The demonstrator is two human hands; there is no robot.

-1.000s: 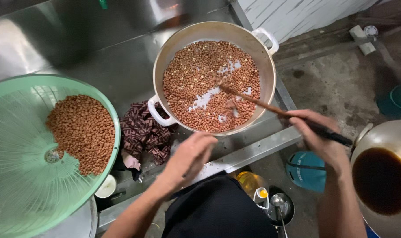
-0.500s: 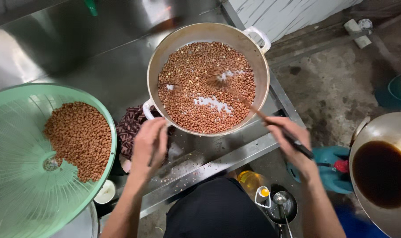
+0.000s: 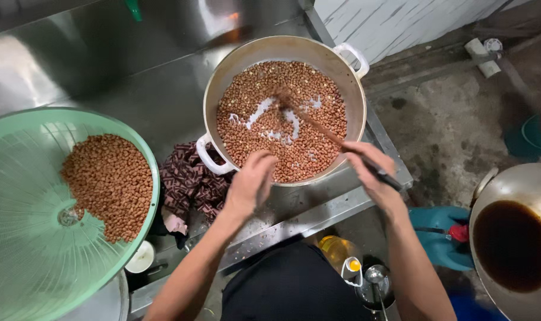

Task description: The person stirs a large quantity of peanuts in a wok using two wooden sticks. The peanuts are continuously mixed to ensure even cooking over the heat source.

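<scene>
A big metal pot [image 3: 223, 83] with white handles stands on the steel counter, full of reddish-brown peanuts [image 3: 318, 142] streaked with a white powder. My right hand [image 3: 368, 166] grips a long wooden spatula [image 3: 318, 125] whose blade is sunk in the peanuts near the pot's middle. My left hand [image 3: 252, 181] hovers at the pot's near rim, next to its left handle [image 3: 208, 160], fingers curled and holding nothing.
A green plastic strainer basket [image 3: 21, 249] with more peanuts sits at the left. A dark patterned cloth [image 3: 187, 184] lies beside the pot. A wok of dark liquid [image 3: 511, 244] stands at the right. Below the counter edge are an oil bottle [image 3: 336, 249] and a ladle [image 3: 374, 276].
The spatula's blade has swept from the pot's right side to its middle, spreading the white powder. My left hand has moved right, from beside the cloth to the pot's near rim.
</scene>
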